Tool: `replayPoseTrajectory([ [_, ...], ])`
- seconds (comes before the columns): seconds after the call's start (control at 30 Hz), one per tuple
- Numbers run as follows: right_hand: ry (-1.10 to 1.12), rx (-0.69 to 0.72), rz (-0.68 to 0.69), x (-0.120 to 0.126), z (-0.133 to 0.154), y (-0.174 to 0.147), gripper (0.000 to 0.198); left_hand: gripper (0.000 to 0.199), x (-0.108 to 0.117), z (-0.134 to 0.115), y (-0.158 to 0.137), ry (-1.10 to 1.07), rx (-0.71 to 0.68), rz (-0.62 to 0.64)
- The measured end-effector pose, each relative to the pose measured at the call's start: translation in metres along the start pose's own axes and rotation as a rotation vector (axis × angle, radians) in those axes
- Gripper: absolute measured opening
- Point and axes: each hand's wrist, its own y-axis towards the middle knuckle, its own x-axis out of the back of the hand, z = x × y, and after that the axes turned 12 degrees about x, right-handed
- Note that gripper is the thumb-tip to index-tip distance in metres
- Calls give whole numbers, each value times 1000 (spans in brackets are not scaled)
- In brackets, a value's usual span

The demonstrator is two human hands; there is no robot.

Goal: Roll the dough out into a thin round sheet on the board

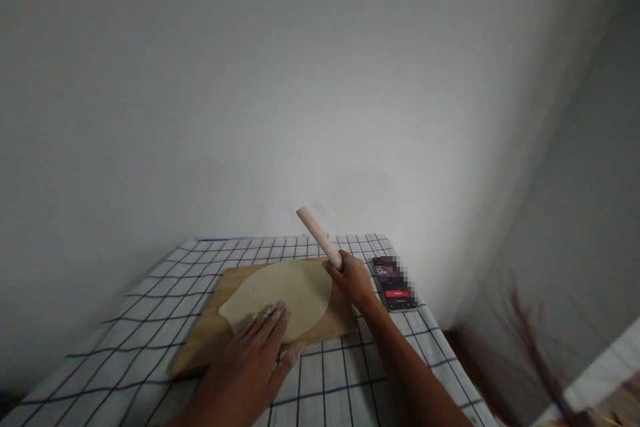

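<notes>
A thin sheet of rolled-out dough [295, 287] covers much of a wooden board [200, 340]. My left hand [255, 353] lies over the dough's near edge, its fingers stretched out and dusted with flour. Above the board's right side, my right hand [353, 277] is closed around one end of a wooden rolling pin [317, 233]. The pin is tilted, its free end pointing up and to the left, raised off the dough. My right fingers partly hide its lower end.
A black-and-white checked cloth [135, 330] covers the table under the board. On the right, near the table's edge, lies a phone [395, 287] with a lit, partly blurred screen. A pale wall [310, 93] rises behind, and blurred brown twigs [530, 340] stand at lower right.
</notes>
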Motion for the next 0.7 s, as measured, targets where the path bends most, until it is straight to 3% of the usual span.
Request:
replayPoseTrajectory([
  [0.17, 11, 2, 7, -1, -1, 0, 24, 57, -2, -4, 5, 72, 1, 74],
  [0.37, 19, 17, 3, 0, 1, 0, 24, 56, -7, -4, 0, 80, -11, 8],
  [0.53, -9, 17, 14, -1, 0, 0, 24, 85, -11, -3, -15, 75, -27, -52],
  [0.7, -36, 18, 40, -2, 1, 0, 24, 94, -2, -4, -18, 61, -25, -45],
])
